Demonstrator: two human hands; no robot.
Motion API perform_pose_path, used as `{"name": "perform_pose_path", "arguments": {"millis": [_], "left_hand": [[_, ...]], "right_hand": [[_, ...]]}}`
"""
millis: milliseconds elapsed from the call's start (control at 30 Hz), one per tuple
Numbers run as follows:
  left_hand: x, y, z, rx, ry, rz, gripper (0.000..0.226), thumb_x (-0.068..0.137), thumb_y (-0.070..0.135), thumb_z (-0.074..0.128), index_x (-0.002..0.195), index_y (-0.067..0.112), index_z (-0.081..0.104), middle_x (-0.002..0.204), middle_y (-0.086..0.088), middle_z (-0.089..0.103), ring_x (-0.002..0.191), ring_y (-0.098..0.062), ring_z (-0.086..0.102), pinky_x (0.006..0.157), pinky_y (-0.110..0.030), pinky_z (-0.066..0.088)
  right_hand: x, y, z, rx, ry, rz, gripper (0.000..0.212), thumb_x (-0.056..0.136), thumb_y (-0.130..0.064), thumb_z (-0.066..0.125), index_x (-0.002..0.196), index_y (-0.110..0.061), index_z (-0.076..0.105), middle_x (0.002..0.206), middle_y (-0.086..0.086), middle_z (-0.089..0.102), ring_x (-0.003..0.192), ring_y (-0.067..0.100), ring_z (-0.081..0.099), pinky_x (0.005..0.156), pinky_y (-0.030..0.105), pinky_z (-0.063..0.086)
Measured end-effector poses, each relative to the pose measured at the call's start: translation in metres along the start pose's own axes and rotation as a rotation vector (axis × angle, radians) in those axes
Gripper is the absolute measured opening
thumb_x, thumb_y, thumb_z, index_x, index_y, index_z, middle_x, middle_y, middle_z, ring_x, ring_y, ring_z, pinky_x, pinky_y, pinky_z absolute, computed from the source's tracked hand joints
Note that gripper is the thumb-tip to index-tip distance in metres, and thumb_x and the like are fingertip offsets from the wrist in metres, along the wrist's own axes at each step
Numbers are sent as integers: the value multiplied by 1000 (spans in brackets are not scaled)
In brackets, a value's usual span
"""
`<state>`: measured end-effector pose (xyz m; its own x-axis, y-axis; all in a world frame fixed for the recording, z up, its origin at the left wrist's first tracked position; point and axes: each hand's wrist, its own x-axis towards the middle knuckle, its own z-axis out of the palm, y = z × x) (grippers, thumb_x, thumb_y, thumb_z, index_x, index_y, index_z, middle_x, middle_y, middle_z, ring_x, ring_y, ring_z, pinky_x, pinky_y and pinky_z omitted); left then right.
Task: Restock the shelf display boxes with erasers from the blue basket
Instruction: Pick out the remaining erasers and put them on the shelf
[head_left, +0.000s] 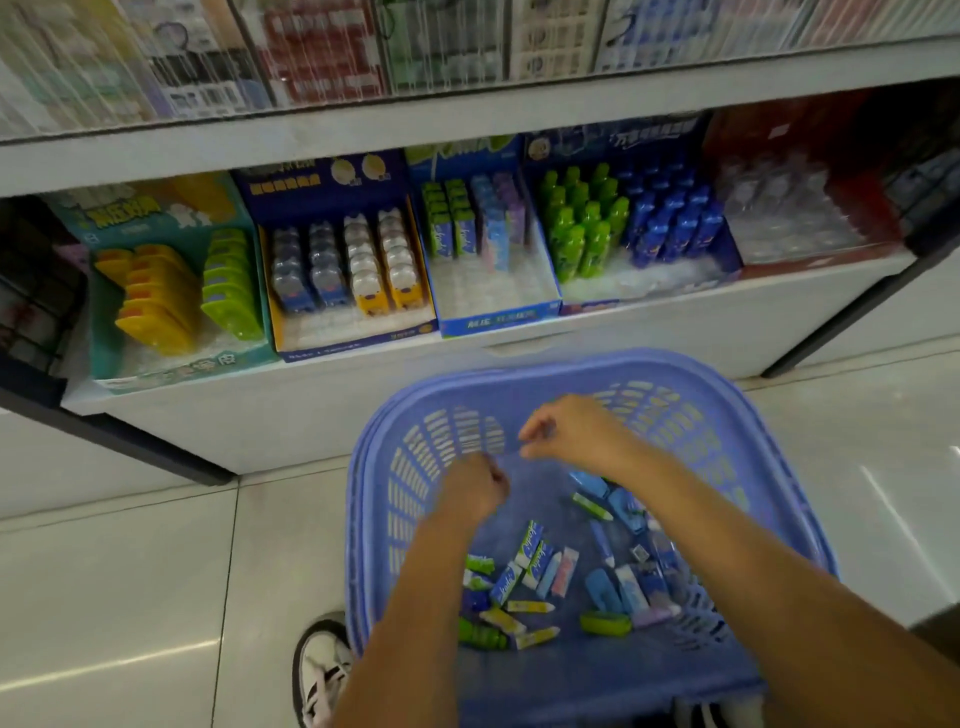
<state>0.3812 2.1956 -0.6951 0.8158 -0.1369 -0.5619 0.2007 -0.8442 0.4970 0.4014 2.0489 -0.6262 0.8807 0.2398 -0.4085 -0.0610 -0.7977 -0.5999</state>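
Since the erasers (524, 566) are all lying loose in the bottom of the basket (363, 519), which sits on the floor right by a shoe (322, 670), I'd say this is the picking-up step, not the placing one. Both hands hover over the basket's far half, above the pile and not touching it. The left hand (475, 486) and right hand (571, 431) are close together with fingers curled in tight, like they're pinching something thin and clear between them, maybe a wrapper. It's too blurry though, and I honestly can't tell if anything is held.

Past the basket is the low shelf (675, 332) with the boxes (358, 338) in a row. The middle box (498, 319), with green, blue and purple sleeved erasers, has a bare front half, and the sleeved ones in the basket look like a match.

My guess for the next move: sort out whatever's in the fingers, grab a sleeved eraser, reach forward and stand it upright in front of its row.
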Motion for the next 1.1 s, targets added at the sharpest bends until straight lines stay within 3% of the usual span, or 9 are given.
{"name": "perform_pose_path", "arguments": {"millis": [100, 300, 433, 633, 700, 800, 900, 967, 1100], "left_hand": [[3, -19, 41, 75, -178, -64, 28, 90, 9, 52, 111, -5, 63, 116, -24, 63, 110, -33, 59, 92, -38, 45], [14, -35, 93, 44, -182, -172, 28, 90, 12, 55, 115, 0, 63, 117, -18, 64, 109, -31, 60, 91, -34, 47], [21, -37, 113, 98, -135, -142, 33, 94, 20, 52, 122, 4, 54, 127, -15, 58, 119, -28, 54, 98, -33, 38], [31, -39, 124, -32, -174, -168, 39, 85, 20, 66, 120, 5, 59, 122, -15, 62, 113, -27, 58, 86, -22, 48], [32, -40, 123, -6, -154, -165, 38, 83, 22, 69, 117, 7, 62, 120, -14, 64, 114, -26, 58, 93, -31, 43], [32, -39, 122, -22, -131, -172, 31, 88, 19, 63, 114, 4, 62, 120, -15, 63, 114, -27, 58, 94, -34, 41], [34, -35, 114, -66, -135, -134, 24, 84, 19, 67, 99, 1, 68, 106, -19, 68, 102, -28, 63, 83, -35, 45], [36, -29, 101, -62, -134, -94, 19, 83, 23, 68, 90, 6, 68, 95, -16, 68, 92, -19, 62, 77, -34, 45], [42, -8, 64, -212, -132, -69, 13, 82, 12, 69, 91, 3, 72, 82, -12, 72, 76, -7, 67, 81, -35, 51]], "right_hand": [[7, 41, 43, -149, -241, 197, 27, 85, -11, 64, 111, -6, 68, 116, 10, 67, 111, 22, 61, 91, 25, 44], [14, 88, 99, -319, -469, 313, 38, 85, -26, 68, 116, -4, 64, 118, 15, 62, 110, 30, 58, 85, 33, 45], [21, 101, 132, -298, -425, 306, 31, 79, -25, 73, 101, -5, 65, 89, 14, 60, 83, 22, 53, 62, 28, 37], [32, 106, 150, -343, -391, 374, 22, 94, -12, 49, 113, -5, 58, 120, 16, 56, 120, 31, 52, 98, 36, 42], [35, 108, 147, -308, -396, 397, 30, 92, -15, 55, 119, -2, 58, 126, 19, 56, 119, 31, 53, 98, 36, 42], [31, 110, 137, -291, -418, 423, 36, 87, -25, 63, 116, -2, 61, 96, 15, 59, 95, 26, 56, 79, 33, 44], [25, 109, 131, -217, -432, 432, 54, 78, -25, 73, 126, -5, 56, 119, 13, 58, 109, 26, 56, 89, 31, 47], [22, 105, 119, -216, -419, 432, 49, 81, -24, 71, 124, -4, 57, 118, 12, 59, 107, 24, 58, 91, 33, 47], [17, 90, 64, -40, -261, 409, 32, 91, -22, 57, 118, -7, 65, 119, 13, 64, 110, 25, 58, 91, 31, 45]]}}
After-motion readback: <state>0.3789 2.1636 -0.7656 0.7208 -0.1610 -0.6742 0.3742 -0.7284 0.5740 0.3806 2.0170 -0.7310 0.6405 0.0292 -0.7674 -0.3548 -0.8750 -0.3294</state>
